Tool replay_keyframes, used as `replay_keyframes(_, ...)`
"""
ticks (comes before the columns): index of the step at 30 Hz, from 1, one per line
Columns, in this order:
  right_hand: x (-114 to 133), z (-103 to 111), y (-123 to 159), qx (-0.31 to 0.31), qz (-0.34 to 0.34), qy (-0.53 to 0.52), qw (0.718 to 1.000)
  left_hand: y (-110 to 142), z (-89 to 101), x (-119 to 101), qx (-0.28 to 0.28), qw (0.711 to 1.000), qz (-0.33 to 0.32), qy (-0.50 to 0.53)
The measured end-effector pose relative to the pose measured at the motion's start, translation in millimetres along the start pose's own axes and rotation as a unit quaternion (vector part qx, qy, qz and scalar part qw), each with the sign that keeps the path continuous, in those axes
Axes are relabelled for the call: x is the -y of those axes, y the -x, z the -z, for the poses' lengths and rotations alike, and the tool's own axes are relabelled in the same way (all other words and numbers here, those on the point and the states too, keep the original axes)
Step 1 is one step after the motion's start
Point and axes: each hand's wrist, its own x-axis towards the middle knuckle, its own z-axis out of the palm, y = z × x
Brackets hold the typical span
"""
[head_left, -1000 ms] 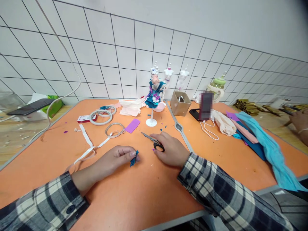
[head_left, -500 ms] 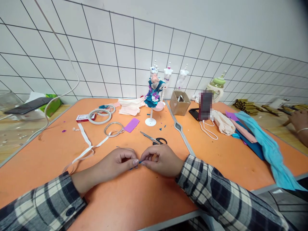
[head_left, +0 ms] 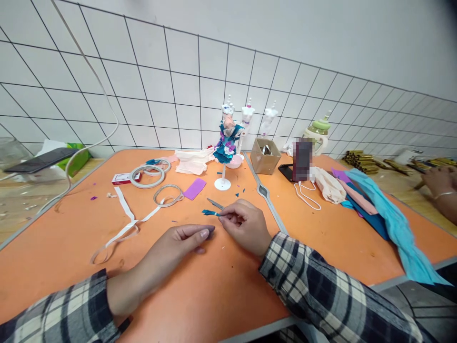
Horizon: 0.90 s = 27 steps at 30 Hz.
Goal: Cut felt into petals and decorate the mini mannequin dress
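Note:
My right hand (head_left: pixel 247 225) pinches the end of a small blue crepe paper tassel (head_left: pixel 210 213), its fringed end pointing left. Below and to the left, my left hand (head_left: pixel 189 239) has its thumb against the index finger; nothing shows between them. The index fingertip looks purplish. Scissors (head_left: pixel 214 204) lie just behind my right hand, which hides their handles. Farther back stands a white mini dress form (head_left: pixel 222 183) wearing a ruffled dress (head_left: pixel 225 150) of blue, purple and pink paper. A purple paper piece (head_left: pixel 194 189) lies left of its base.
Tape rolls (head_left: pixel 147 182) and white tape strips (head_left: pixel 123 204) lie left on the orange table (head_left: pixel 171 309). Behind are a cardboard box (head_left: pixel 264 157) and a phone (head_left: pixel 303 159). Crepe paper sheets (head_left: pixel 392 224) overhang the right edge. Another person's hand (head_left: pixel 437 183) is far right.
My hands have separated. My right hand has moved up and away with the blue tassel, now plainly visible, while my left hand has let go of it.

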Motion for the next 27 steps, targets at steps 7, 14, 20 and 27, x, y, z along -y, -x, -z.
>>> replay_keyframes(7,11.8,-11.1,8.6,0.064,0.084,0.065,0.992,-4.8,3.1,2.9,-0.010,0.996,-0.020,0.089)
replay_keyframes(14,7.0,-1.4,4.8,0.114,-0.008,-0.046,0.992,-8.7,15.2,2.0,-0.008,0.997,-0.028,0.068)
replay_keyframes(20,2.5,-0.8,3.8,0.243,-0.076,-0.206,0.945,-8.3,12.0,-2.8,0.058,0.991,-0.025,-0.117)
replay_keyframes(27,9.9,-8.6,8.2,0.212,-0.092,-0.154,0.960,-1.2,1.2,0.2,0.046,0.947,-0.089,-0.306)
